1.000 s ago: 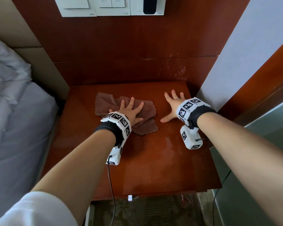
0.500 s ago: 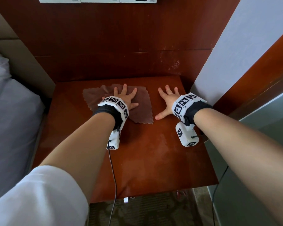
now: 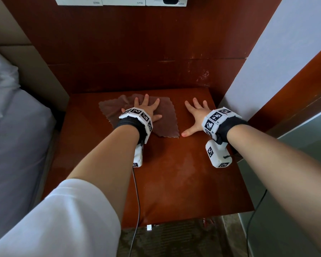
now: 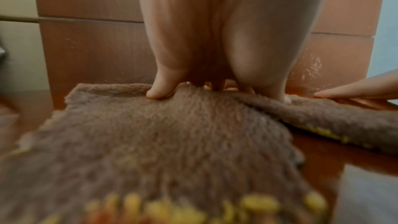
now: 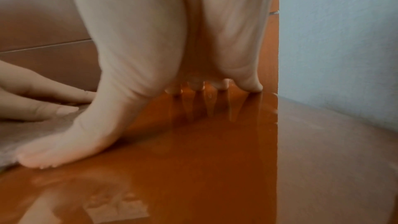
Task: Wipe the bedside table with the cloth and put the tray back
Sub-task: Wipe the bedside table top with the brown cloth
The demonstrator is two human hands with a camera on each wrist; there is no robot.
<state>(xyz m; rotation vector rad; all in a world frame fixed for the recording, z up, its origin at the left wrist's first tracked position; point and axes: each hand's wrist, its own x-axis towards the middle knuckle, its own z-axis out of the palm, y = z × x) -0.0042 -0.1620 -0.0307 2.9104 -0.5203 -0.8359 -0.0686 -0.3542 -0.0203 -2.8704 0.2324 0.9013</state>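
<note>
A brown fluffy cloth [image 3: 165, 119] [image 4: 172, 134] lies spread on the far part of the reddish wooden bedside table [image 3: 174, 173] [image 5: 193, 159]. My left hand [image 3: 146, 108] [image 4: 215, 40] presses flat on the cloth, fingers straight and spread. To its right my right hand [image 3: 196, 115] [image 5: 172, 40] rests flat on the bare tabletop with fingers spread, its thumb close to the cloth's right edge. No tray shows in any view.
A bed with grey sheets [image 3: 13, 136] borders the table on the left. A wooden wall panel [image 3: 137, 52] stands behind, with white switch plates [image 3: 119, 0] above. A pale wall [image 3: 276, 62] closes the right side. Carpet [image 3: 174, 242] lies below the front edge.
My left hand has slid the cloth away from me toward the back wall, and the cloth now lies flatter. The right hand stays flat on the table at the right.
</note>
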